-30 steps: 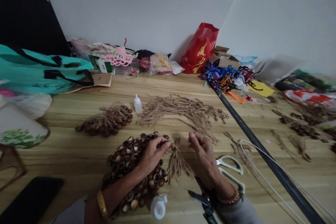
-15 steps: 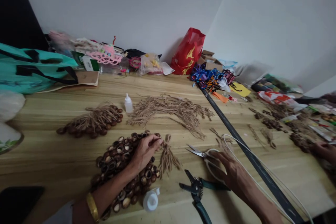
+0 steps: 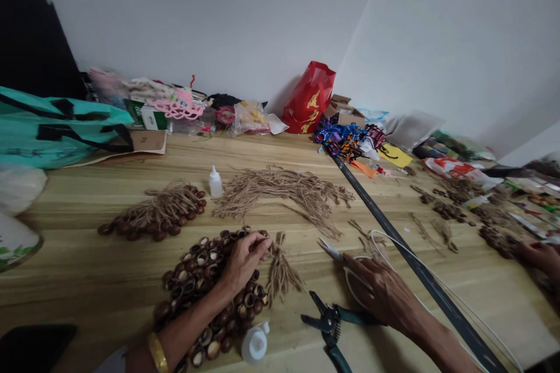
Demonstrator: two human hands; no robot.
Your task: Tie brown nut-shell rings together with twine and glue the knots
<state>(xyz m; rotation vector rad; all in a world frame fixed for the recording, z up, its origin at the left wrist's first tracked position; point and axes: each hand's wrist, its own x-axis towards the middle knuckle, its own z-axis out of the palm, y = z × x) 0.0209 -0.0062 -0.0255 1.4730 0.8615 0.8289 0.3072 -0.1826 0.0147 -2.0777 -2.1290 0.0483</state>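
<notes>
My left hand is above the right edge of a pile of brown nut shells, many cut open and hollow. Its thumb and fingertips pinch together; whatever is between them is too small to make out. Right beside those fingertips lies a knotted bundle of jute twine, its strands fanned toward me. My right hand grips the pale handles of a pair of scissors, whose blades point up and left. Just below that hand, dark-green-handled pruning shears rest on the table.
A squeeze bottle stands by the shells, another farther back. Loose jute strands and tied shells lie behind. A black strip and white cable cross the table. Another person's hand is at right.
My right hand has closed farther over the scissors' handles, and the blades have shifted slightly right and tilted. My left hand keeps its pinch. The camera view has tipped slightly upward.
</notes>
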